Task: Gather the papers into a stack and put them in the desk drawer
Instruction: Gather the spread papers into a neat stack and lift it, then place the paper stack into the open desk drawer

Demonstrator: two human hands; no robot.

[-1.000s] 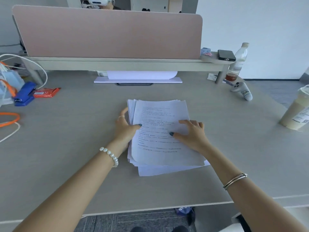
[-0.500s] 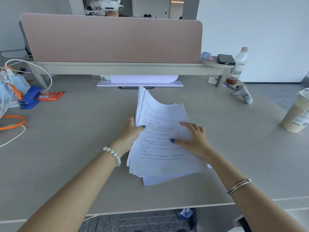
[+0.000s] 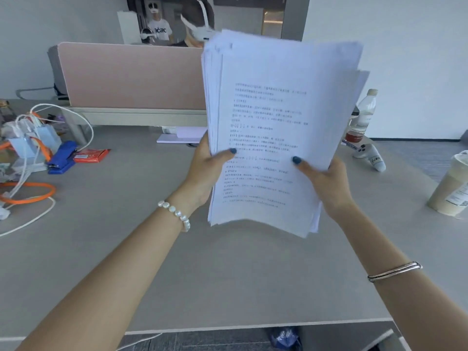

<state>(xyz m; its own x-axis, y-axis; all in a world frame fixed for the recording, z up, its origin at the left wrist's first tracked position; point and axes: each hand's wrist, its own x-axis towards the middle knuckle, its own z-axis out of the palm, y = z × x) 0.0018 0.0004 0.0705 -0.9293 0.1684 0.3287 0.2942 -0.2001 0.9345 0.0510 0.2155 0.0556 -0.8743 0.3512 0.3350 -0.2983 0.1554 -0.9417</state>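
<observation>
Across lower frame: flat grey laminate desk (image 3: 126, 249), bare beneath the arms. Frame centre and upper right: thick white printed paper stack (image 3: 276, 122), upright, clear of desk, top edges uneven. Left hand (image 3: 205, 173) clamped on stack's left edge, thumb on front sheet. Right hand (image 3: 326, 181) clamped on lower right edge, thumb in front.

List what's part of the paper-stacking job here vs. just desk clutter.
Job: paper stack, left hand, right hand, both holding it above the desk.

Clutter: blue stapler, red packet, orange cable, bottle, drink cup, white controller.
</observation>
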